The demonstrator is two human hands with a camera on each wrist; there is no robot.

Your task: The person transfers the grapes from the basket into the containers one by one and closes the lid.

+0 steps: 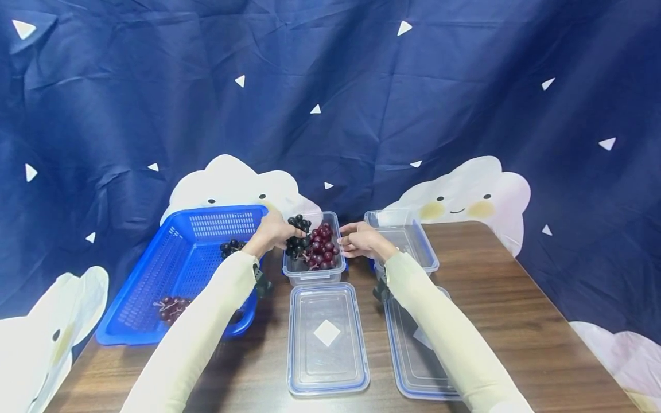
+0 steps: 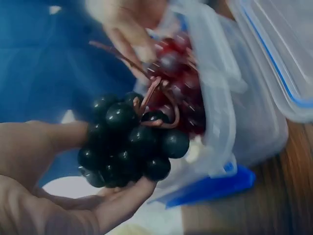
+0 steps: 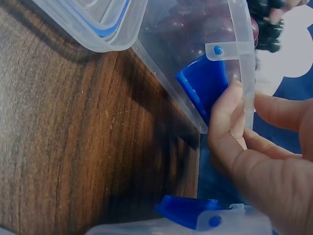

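Observation:
My left hand (image 1: 272,232) grips a bunch of black grapes (image 2: 129,142) between thumb and fingers, over the left part of a clear plastic container (image 1: 316,276). A bunch of red grapes (image 1: 323,246) lies inside that container on its right side. In the left wrist view a brownish stem (image 2: 154,95) shows at the top of the black bunch. My right hand (image 1: 361,241) pinches the container's right wall at the rim, thumb on one side and fingers on the other, beside a blue side latch (image 3: 205,88).
On the left stands a blue plastic basket (image 1: 121,310) with more black grapes (image 1: 231,248) and red grapes (image 1: 172,308) in it. A second clear container (image 1: 431,252) stands to the right. Two clear lids (image 1: 327,367) (image 1: 408,355) lie in front on the wooden table (image 1: 496,287).

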